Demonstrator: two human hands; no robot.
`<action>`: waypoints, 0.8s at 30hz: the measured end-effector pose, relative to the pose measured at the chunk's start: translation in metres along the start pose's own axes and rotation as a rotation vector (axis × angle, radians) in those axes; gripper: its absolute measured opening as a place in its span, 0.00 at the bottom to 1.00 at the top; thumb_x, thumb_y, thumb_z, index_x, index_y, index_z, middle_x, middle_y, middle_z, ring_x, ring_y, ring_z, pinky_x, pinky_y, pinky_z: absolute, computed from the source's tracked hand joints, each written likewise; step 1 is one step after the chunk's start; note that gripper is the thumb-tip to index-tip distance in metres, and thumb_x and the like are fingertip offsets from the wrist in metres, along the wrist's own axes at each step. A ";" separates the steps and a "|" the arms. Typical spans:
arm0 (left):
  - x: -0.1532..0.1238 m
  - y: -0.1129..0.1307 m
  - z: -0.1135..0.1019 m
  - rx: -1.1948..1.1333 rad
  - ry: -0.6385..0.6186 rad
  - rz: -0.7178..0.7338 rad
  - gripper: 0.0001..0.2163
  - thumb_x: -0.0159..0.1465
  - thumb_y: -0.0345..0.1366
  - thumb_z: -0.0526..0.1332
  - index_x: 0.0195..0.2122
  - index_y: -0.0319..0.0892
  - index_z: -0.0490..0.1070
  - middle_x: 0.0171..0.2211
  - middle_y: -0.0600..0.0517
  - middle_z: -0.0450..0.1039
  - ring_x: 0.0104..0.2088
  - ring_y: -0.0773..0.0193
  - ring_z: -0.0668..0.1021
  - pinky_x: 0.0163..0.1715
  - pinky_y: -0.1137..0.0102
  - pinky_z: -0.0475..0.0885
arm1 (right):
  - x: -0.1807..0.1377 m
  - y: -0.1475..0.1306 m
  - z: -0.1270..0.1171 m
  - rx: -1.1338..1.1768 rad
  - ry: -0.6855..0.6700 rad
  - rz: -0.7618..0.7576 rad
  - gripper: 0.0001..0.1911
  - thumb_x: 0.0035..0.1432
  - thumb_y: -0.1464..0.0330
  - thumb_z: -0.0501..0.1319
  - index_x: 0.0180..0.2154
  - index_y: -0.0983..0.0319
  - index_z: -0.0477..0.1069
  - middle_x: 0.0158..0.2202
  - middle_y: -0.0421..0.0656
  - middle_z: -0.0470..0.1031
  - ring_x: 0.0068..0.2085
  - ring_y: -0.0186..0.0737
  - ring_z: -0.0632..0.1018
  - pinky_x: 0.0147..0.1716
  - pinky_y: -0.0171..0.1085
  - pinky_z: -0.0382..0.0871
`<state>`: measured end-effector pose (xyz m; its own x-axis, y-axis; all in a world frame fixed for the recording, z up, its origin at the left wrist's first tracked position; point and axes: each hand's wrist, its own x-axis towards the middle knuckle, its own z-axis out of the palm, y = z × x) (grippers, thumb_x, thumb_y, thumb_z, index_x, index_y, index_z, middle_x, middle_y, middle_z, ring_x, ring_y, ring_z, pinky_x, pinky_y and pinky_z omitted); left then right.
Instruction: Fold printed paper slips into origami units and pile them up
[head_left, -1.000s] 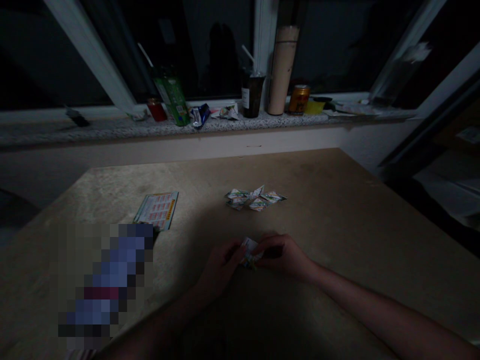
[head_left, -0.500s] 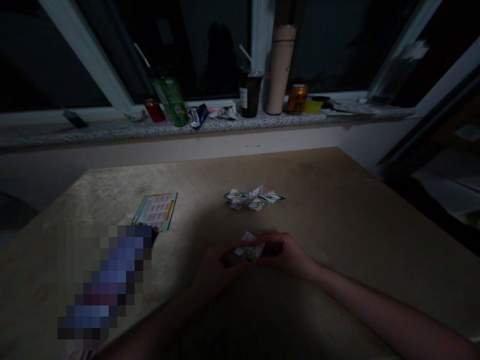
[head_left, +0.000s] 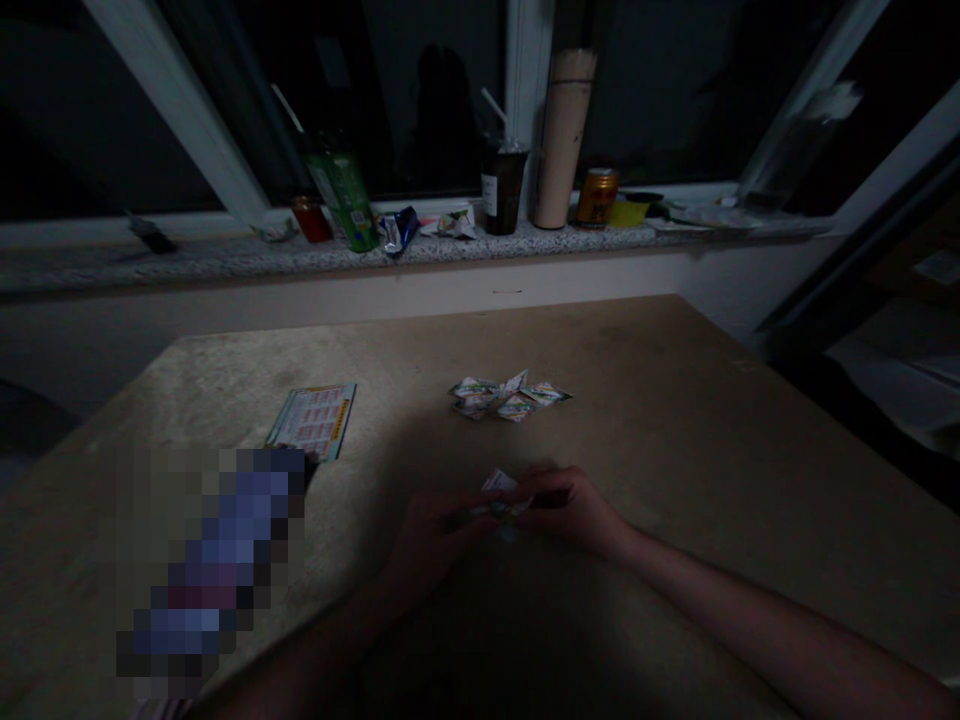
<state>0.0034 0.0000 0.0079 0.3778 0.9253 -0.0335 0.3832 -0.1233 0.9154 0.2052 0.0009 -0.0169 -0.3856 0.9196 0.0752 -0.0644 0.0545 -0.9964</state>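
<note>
Both my hands meet low over a brown table (head_left: pixel 675 400) in dim light. My left hand (head_left: pixel 433 545) and my right hand (head_left: pixel 570 505) pinch a small folded piece of printed paper (head_left: pixel 501 497) between their fingertips. Farther from me lies a little cluster of several folded paper pieces (head_left: pixel 510 396) of the same print. A printed sheet (head_left: pixel 313 420) lies flat to the left.
A blurred-out patch (head_left: pixel 210 570) covers something at the table's front left. Behind the table a stone windowsill (head_left: pixel 187 262) carries a green bottle (head_left: pixel 342 196), a red can (head_left: pixel 310 218), a dark cup with a straw (head_left: pixel 502 186), a tall beige cylinder (head_left: pixel 561 140) and an orange can (head_left: pixel 597 198).
My fingers have turned and pressed the paper piece lower and flatter between them. The hands stay in the same spot; the camera shifted only slightly.
</note>
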 end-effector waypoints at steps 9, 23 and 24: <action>0.000 -0.005 0.004 -0.029 0.044 -0.038 0.13 0.57 0.38 0.60 0.42 0.43 0.75 0.37 0.51 0.78 0.36 0.58 0.79 0.38 0.69 0.71 | -0.001 -0.002 0.002 -0.112 0.052 -0.020 0.09 0.51 0.63 0.64 0.27 0.62 0.77 0.26 0.41 0.74 0.28 0.34 0.73 0.27 0.32 0.65; 0.005 -0.004 0.006 -0.003 -0.076 -0.033 0.13 0.57 0.42 0.61 0.38 0.39 0.75 0.29 0.53 0.76 0.29 0.62 0.74 0.29 0.74 0.67 | -0.005 -0.005 0.010 -0.137 0.148 -0.027 0.12 0.48 0.61 0.65 0.36 0.59 0.76 0.32 0.42 0.79 0.32 0.39 0.78 0.31 0.35 0.73; 0.005 -0.004 0.006 -0.005 -0.075 -0.032 0.13 0.57 0.42 0.61 0.38 0.39 0.75 0.29 0.54 0.75 0.29 0.62 0.74 0.28 0.74 0.66 | -0.006 -0.005 0.010 -0.161 0.157 -0.032 0.12 0.49 0.61 0.65 0.35 0.59 0.76 0.31 0.42 0.79 0.31 0.39 0.78 0.30 0.35 0.72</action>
<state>0.0091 0.0029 0.0019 0.4273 0.8993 -0.0927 0.3921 -0.0920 0.9153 0.1989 -0.0083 -0.0117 -0.2374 0.9649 0.1124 0.0783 0.1344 -0.9878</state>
